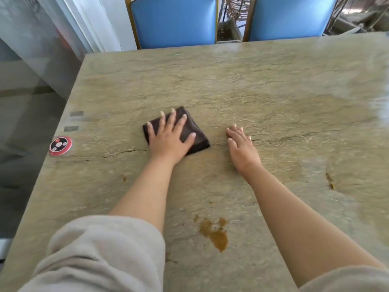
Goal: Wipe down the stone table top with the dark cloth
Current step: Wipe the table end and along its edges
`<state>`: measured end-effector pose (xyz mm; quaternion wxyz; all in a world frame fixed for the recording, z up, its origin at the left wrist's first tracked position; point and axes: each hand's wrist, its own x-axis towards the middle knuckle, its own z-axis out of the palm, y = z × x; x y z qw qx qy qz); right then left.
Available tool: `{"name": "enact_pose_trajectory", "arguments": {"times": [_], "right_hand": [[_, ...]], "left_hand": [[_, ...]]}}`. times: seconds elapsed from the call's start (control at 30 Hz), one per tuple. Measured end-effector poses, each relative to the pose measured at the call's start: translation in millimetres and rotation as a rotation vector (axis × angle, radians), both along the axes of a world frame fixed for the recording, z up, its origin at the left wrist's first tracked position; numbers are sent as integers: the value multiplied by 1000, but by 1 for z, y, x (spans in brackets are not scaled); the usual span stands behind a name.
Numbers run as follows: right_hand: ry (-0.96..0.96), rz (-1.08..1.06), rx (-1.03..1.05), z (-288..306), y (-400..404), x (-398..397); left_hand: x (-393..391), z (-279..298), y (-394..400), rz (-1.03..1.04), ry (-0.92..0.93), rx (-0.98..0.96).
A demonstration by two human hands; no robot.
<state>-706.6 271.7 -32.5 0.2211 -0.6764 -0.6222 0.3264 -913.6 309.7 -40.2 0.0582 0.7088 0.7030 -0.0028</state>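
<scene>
The stone desk runs wide ahead of my fingers, its far edge against two blue chairs, and it carries a brown stain well behind both hands, near my forearms, with a smaller brown mark behind and to the right of my right hand. My left hand lies flat on the dark cloth, fingers spread and extended, pressing down rather than closed around it; nothing is gripped. My right hand rests palm-down on bare stone just beside the cloth, fingers loosely open, holding nothing. The cloth is folded into a rough square under my left palm, set diamond-wise, one corner pointing away toward the chairs and one back toward the right; I judge its longer diagonal to run from far-left to near-right. To do this stroke well, I should keep the palm flat with even pressure, keep the fold intact so the edges do not roll, work in overlapping passes, and draw the cloth back to the stain, which remains uncleaned. A round red call button sits well left of my left hand, near the desk edge; I should wipe around it.
</scene>
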Motion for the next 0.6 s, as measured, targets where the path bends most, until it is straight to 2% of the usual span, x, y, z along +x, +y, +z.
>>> {"name": "enact_pose_trajectory", "arguments": {"times": [0.13, 0.23, 0.37, 0.43, 0.53, 0.6], "right_hand": [[-152, -3, 0, 2, -4, -9], [-251, -3, -5, 4, -12, -40], [-127, 10, 39, 3, -28, -111], [-159, -15, 56, -1, -33, -134], [-349, 28, 78, -10, -37, -143], [-410, 46, 68, -12, -36, -143]], "left_hand": [[-35, 1, -20, 297, -7, -52], [-21, -1, -68, 243, -27, -30], [-50, -1, -86, 18, -13, 11], [-85, 0, -71, 55, -12, 11], [-131, 1, -54, 223, -29, 4], [-144, 0, -54, 298, -41, -10]]}}
